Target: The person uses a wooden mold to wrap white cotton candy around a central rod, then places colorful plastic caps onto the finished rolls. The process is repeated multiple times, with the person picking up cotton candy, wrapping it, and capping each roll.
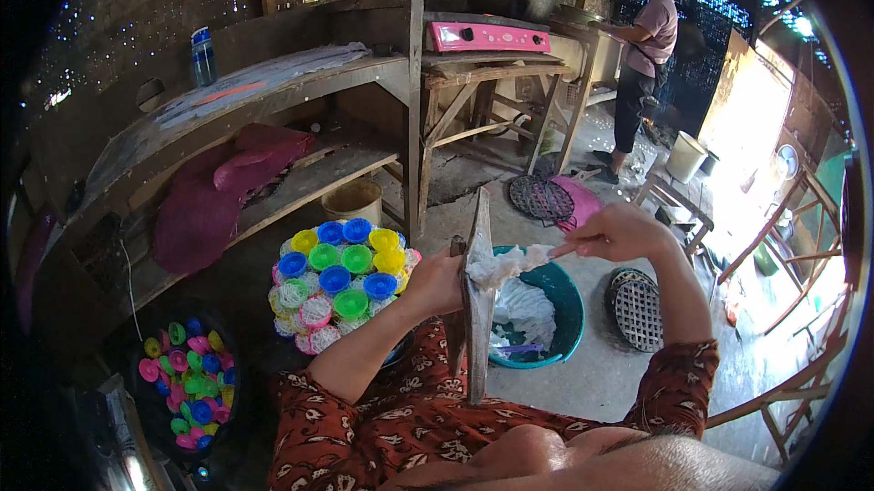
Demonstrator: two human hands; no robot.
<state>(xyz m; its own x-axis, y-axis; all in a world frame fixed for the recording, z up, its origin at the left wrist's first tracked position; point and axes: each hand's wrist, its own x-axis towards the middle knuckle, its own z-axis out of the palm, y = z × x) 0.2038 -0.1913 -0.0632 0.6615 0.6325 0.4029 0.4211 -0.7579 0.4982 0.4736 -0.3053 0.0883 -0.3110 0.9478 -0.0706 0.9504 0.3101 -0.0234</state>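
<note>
My left hand (437, 283) is closed around a wooden hand press (480, 309), a long, worn upright piece held above my lap. White dough (510, 263) clings to the press near its middle and stretches toward my right hand (619, 234). The right fingers are pinched together at the dough's far end; whether they grip a thin utensil or the dough itself, I cannot make out. Below stands a teal basin (575, 327) holding more white dough and a purple utensil (521, 348). Left of the press, small coloured cups (335, 279) and white stringy rounds are piled up.
More coloured cups (191, 373) fill a dark container at lower left. A wooden shelf (273, 104) carries a bottle (203, 56); a pink stove (487, 37) stands beyond. Woven trays (635, 309) lie on the floor at right. Another person (648, 45) stands at the back.
</note>
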